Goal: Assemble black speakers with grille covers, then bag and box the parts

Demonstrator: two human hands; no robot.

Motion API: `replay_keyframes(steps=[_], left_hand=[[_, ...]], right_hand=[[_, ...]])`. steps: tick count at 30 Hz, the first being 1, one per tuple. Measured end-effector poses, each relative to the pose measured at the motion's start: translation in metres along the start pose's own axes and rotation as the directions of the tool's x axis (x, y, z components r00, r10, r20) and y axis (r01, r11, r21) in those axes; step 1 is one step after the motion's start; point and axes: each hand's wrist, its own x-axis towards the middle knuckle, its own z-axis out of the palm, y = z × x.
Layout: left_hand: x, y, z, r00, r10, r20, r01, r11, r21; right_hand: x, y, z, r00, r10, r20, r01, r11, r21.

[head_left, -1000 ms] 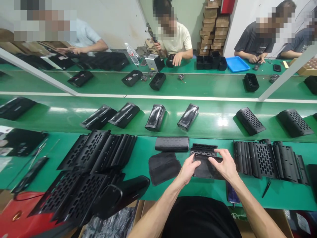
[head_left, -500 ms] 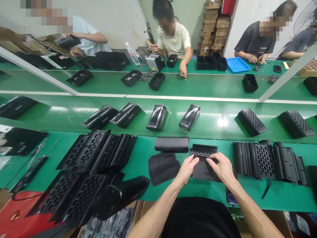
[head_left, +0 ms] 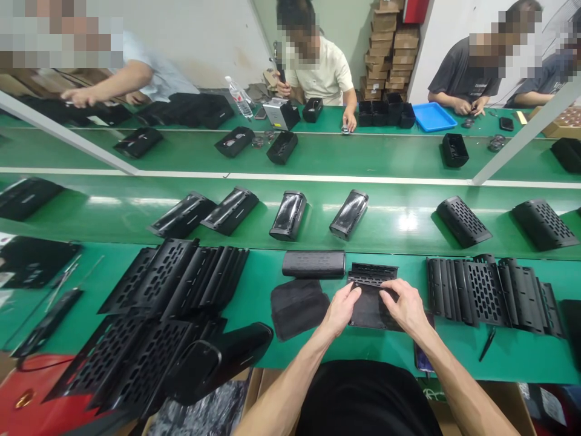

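A black perforated grille panel [head_left: 373, 270] lies on the green table in front of me, with a thin black mesh cloth [head_left: 370, 310] over its near part. My left hand [head_left: 340, 310] pinches the cloth's left side near its upper edge, thumb on top. On the right, my right hand [head_left: 405, 307] presses thumb and fingers together on the same cloth at the panel's edge. My fingertips under the cloth are partly hidden. To the left of my hands rests a stack of black mesh cloths [head_left: 297, 309], and a closed black casing [head_left: 314, 264] sits behind it.
Stacked grille panels lie left [head_left: 149, 284] and right [head_left: 488, 293]. A black speaker-like casing [head_left: 222, 360] leans at the near left. Beyond, several casings stand on a green conveyor belt [head_left: 399, 224]. Co-workers sit across it. A dark phone [head_left: 423, 357] lies beside my right wrist.
My hands stay nearly in place on the cloth and panel. Across the belt, the co-worker in the pale yellow shirt has moved a hand right; the left co-worker has lowered the dark box and reaches out.
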Motion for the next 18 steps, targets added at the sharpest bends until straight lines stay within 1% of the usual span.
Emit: replay_keyframes(steps=[6,8,10,11,12,13,14,16,18], left_hand=[[-0.003,0.010,0.000,0.996,0.036,0.077,-0.034,0.999,-0.035],[-0.003,0.012,-0.002,0.996,0.031,0.078,-0.027,0.998,-0.049],[-0.004,0.014,-0.004,0.998,0.019,0.066,-0.015,0.998,-0.068],[-0.004,0.015,-0.005,0.998,0.012,0.054,-0.007,0.997,-0.081],[-0.005,0.016,-0.006,0.999,0.003,0.040,0.001,0.995,-0.098],[-0.005,0.017,-0.007,1.000,-0.009,0.026,0.012,0.993,-0.119],[-0.006,0.017,-0.007,1.000,-0.025,0.018,0.027,0.989,-0.144],[-0.007,0.019,-0.008,0.998,-0.058,0.020,0.061,0.979,-0.196],[-0.009,0.020,-0.008,0.996,-0.084,0.031,0.089,0.969,-0.229]], right_hand=[[0.001,-0.004,0.005,1.000,0.002,-0.020,-0.002,1.000,-0.004],[0.001,-0.004,0.002,0.999,-0.007,-0.033,0.008,0.999,0.032],[0.001,0.000,-0.004,0.997,0.000,-0.073,0.008,0.994,0.109],[0.000,0.003,-0.008,0.995,0.028,-0.096,-0.012,0.987,0.163],[-0.001,0.008,-0.011,0.991,0.082,-0.107,-0.056,0.973,0.224],[-0.004,0.012,-0.014,0.983,0.156,-0.095,-0.123,0.949,0.291],[-0.007,0.017,-0.017,0.970,0.239,-0.048,-0.207,0.909,0.362],[-0.014,0.023,-0.019,0.920,0.374,0.114,-0.379,0.781,0.497],[-0.023,0.024,-0.018,0.869,0.414,0.271,-0.487,0.621,0.614]])
